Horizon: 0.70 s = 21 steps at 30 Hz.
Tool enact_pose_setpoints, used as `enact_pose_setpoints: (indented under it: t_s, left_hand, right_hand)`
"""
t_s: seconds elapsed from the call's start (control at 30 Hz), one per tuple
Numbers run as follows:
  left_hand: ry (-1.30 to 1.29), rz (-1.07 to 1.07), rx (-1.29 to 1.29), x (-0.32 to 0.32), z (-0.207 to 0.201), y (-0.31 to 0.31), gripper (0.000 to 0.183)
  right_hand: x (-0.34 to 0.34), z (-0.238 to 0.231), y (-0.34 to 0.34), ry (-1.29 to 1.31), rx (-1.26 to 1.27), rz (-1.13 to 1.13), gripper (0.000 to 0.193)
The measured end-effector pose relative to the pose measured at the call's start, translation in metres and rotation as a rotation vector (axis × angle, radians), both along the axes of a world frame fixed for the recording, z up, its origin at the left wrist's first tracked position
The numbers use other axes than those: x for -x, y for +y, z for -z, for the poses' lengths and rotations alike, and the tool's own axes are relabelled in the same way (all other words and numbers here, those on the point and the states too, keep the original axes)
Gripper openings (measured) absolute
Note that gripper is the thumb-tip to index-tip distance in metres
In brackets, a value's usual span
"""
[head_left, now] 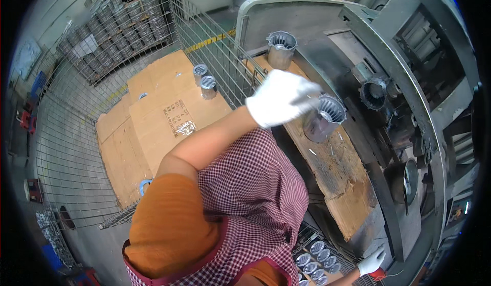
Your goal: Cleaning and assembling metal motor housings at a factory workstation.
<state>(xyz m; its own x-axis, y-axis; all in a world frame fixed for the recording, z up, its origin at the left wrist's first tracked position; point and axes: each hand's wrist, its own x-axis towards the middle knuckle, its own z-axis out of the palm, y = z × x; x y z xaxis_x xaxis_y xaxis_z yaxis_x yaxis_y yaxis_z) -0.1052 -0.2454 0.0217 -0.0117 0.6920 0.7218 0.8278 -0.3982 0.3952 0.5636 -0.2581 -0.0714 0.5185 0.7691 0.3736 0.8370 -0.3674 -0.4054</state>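
Head view: left hand point(280, 98), in a white glove, reaches up and across to the tabletop point(337, 184), a worn wooden board by the machine point(409, 81). Its fingers point(307, 93) are closed round the rim of a finned metal housing point(323, 118), gripping it; the housing is tilted, open end up-right, just above or touching the board — hard to say which. A 2nd housing point(281, 49) stands upright further back on the board, well apart from the held one. A 3rd point(374, 94) sits inside the machine, to the right of the hand.

Right hand point(372, 261), also gloved, is low at the bottom edge, near a tray of housings point(312, 263) below the board. It appears to hold sth small and red; fingers look curled but the view is too small to tell.

Left of the person, a wire cage point(71, 148) lined w/ cardboard point(153, 117); two housings point(204, 81) stand on the cardboard near the mesh wall. Another cage behind is stacked full of housings point(123, 30). Person wears a checked apron point(255, 194) over an orange top.
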Motion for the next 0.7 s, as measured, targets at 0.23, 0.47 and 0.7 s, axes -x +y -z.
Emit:
enact_pose_setpoints:
  t_s: [0.23,0.47,0.7]
  left_hand:
    - [-0.426,-0.745,0.547,0.135,0.182,-0.045,0.036]
    - [-0.135,-0.938,0.937,0.215,0.303,-0.051,0.038]
    - [0.000,-0.970,1.112,0.258,0.313,-0.013,0.054]
  right_hand:
    - [-0.012,-0.003,-0.003,0.098,0.069,-0.123,0.045]
    - [0.023,-0.023,-0.002,0.079,-0.025,0.065,0.048]
    - [0.012,-0.024,-0.002,0.009,0.010,0.152,0.058]
